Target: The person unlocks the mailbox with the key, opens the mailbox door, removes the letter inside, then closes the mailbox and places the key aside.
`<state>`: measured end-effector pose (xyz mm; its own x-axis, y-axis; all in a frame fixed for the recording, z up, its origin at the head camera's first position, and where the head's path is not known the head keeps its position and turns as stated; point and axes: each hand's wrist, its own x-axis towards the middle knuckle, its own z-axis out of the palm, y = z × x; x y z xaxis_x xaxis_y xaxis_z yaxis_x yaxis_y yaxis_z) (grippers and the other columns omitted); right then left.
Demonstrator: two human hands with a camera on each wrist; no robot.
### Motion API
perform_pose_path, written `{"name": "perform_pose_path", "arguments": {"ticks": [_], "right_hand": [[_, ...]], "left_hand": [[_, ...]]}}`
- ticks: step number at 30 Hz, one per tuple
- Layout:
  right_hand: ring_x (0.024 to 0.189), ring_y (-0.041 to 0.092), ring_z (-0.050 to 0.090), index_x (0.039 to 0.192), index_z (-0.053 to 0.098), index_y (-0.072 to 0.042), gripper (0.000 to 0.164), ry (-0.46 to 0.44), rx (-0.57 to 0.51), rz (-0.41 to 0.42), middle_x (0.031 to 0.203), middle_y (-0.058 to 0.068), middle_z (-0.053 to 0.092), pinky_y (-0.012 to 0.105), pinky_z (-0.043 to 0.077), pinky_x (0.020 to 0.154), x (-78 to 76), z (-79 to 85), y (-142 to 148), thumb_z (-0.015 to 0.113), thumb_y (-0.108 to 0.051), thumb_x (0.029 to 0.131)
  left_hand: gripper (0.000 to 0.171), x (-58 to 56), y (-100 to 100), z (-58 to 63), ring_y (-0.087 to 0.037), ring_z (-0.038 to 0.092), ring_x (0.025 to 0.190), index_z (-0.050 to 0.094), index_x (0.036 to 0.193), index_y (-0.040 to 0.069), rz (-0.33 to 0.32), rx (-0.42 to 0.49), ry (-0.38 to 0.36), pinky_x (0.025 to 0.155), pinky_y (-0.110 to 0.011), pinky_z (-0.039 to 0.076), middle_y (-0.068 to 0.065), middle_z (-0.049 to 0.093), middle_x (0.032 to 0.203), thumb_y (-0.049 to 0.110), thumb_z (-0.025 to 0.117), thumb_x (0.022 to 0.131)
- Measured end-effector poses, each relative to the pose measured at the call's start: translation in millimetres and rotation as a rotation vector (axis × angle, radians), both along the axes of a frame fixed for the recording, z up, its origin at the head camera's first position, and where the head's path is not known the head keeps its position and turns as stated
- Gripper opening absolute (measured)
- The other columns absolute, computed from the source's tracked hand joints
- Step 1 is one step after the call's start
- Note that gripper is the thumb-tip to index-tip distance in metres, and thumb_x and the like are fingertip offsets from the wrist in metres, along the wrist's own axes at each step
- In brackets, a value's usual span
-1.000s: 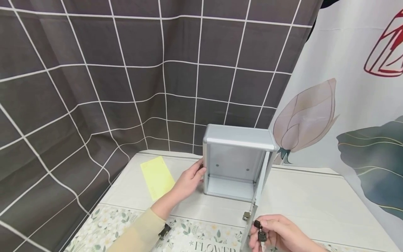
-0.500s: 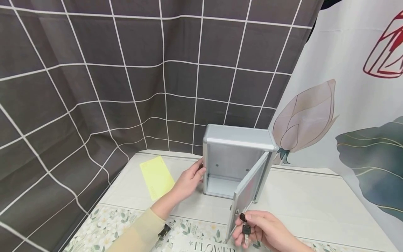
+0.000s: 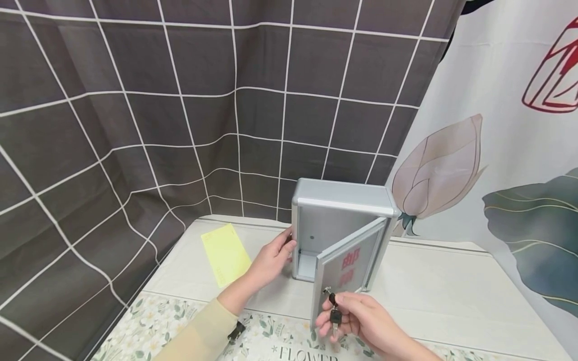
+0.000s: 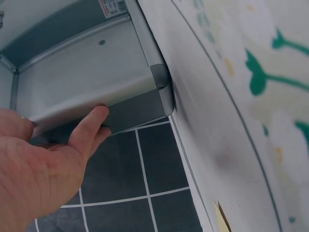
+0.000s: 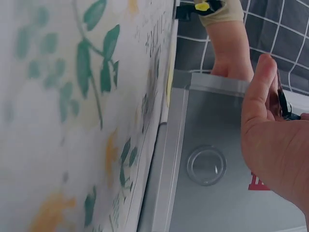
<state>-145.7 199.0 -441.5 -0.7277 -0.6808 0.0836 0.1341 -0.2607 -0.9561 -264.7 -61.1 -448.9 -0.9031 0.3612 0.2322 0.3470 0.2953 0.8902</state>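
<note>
A silver metal mailbox (image 3: pixel 344 195) stands on the table, its door (image 3: pixel 356 265) partly ajar and marked with red characters. My left hand (image 3: pixel 271 258) holds the mailbox's left side, with fingertips at the front frame in the left wrist view. In front of the door, my right hand (image 3: pixel 356 318) pinches a black-headed key (image 3: pixel 332 299) at the small lock (image 3: pixel 326 290). A second key (image 3: pixel 335 317) dangles below it, blade down. In the right wrist view, the keys are mostly hidden behind the fingers.
A yellow paper slip (image 3: pixel 227 254) lies left of the mailbox. The white table cover (image 3: pixel 456 286) has a floral printed front band (image 3: pixel 167 318). A dark grid curtain (image 3: pixel 253 115) hangs behind, and a flower-printed white curtain (image 3: pixel 496 150) hangs at the right.
The door has swung leftward toward the mailbox, now covering part of its opening. My right hand and the keys have moved left with it. My left hand has stayed put.
</note>
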Motion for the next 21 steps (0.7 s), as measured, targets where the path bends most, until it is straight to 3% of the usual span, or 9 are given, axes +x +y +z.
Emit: {"name": "perform_pose_path", "arguments": {"ticks": [9,21], "right_hand": [[0.099,0.027,0.074,0.125,0.050,0.018,0.048,-0.014,0.090,-0.124,0.116,0.029,0.069,0.036,0.063,0.078,-7.8,1.5,-20,0.037,-0.027,0.114],[0.094,0.028,0.074,0.122,0.054,0.014,0.051,-0.014,0.180,-0.369,0.107,0.025,0.072,0.036,0.063,0.078,-23.3,0.7,-51,0.048,-0.034,0.109]], "left_hand": [[0.062,-2.1,1,-1.2,-0.027,0.061,0.128,0.032,0.162,0.025,0.013,0.004,0.002,0.091,-0.030,0.059,-0.008,0.045,0.157,0.051,0.044,0.107],[0.058,-2.0,0,-0.1,-0.023,0.063,0.125,0.036,0.160,0.027,0.026,-0.007,0.026,0.088,-0.026,0.060,-0.004,0.047,0.157,0.051,0.045,0.107]]}}
